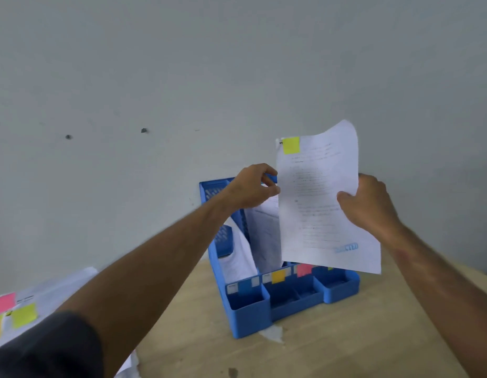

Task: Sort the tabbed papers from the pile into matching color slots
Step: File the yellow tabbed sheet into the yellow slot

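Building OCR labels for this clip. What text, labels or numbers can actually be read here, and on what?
"...CTED": blue stamp at the lower right of the sheet held up in both hands; its first letters are smeared.
Printed lines on that sheet: too small and blurred to read.
Small white labels on the blue organizer front: print unreadable.
Sticky tabs, including the yellow tab: no writing visible.

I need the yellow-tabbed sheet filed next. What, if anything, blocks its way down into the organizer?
Nothing visible stands between the sheet and the organizer. The sheet itself hides the slots behind it, so the yellow slot's opening cannot be checked.
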A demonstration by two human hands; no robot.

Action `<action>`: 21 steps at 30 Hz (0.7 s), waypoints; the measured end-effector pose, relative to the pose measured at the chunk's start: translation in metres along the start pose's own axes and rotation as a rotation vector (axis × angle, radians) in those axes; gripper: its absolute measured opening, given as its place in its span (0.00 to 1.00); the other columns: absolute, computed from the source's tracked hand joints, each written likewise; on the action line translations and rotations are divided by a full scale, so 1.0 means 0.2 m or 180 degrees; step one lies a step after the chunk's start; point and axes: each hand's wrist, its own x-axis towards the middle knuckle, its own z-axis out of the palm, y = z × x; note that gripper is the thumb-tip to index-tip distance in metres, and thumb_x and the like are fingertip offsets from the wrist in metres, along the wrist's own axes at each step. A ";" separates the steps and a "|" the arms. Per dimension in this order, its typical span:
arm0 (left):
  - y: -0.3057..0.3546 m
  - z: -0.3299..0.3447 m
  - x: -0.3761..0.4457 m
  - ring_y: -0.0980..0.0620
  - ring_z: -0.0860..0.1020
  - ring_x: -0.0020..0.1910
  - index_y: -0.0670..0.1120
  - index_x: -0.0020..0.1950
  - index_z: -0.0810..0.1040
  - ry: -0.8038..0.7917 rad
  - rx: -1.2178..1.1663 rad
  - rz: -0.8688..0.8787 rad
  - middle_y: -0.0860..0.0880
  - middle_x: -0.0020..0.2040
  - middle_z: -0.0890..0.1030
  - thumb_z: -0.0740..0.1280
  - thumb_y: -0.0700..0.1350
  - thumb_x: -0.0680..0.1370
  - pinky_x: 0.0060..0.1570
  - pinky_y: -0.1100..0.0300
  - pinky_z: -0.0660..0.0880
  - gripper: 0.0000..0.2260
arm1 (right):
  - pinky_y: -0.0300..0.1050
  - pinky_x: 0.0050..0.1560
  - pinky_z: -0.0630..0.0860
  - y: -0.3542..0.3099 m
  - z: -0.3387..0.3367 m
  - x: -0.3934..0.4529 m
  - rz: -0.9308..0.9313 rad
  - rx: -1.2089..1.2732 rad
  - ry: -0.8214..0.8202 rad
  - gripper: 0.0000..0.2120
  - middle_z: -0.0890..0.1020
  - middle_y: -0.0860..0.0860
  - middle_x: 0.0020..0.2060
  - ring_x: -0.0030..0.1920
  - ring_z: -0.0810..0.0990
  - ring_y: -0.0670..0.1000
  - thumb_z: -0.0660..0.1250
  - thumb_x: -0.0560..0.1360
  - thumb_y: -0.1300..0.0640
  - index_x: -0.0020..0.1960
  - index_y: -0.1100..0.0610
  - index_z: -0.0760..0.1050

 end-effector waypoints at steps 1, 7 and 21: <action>0.01 0.03 0.03 0.55 0.80 0.52 0.49 0.66 0.77 -0.0001 0.0109 0.0070 0.55 0.52 0.84 0.72 0.49 0.78 0.53 0.61 0.74 0.18 | 0.51 0.45 0.81 0.02 -0.01 0.02 -0.0020 -0.0109 0.0052 0.07 0.84 0.54 0.46 0.43 0.82 0.59 0.64 0.76 0.61 0.52 0.57 0.79; 0.03 0.12 0.18 0.53 0.78 0.54 0.49 0.65 0.77 -0.0029 0.0322 0.0250 0.54 0.54 0.82 0.72 0.51 0.78 0.52 0.61 0.72 0.17 | 0.51 0.40 0.77 0.11 0.00 0.09 -0.0186 -0.0752 0.0379 0.05 0.81 0.57 0.44 0.40 0.77 0.62 0.60 0.76 0.62 0.45 0.54 0.71; 0.09 0.13 0.36 0.47 0.79 0.50 0.52 0.83 0.51 0.0274 0.0185 0.0450 0.47 0.76 0.59 0.73 0.46 0.77 0.51 0.56 0.78 0.41 | 0.53 0.41 0.70 0.14 0.36 0.19 -0.0513 -0.0664 0.0297 0.10 0.81 0.63 0.47 0.48 0.79 0.66 0.58 0.83 0.63 0.63 0.62 0.72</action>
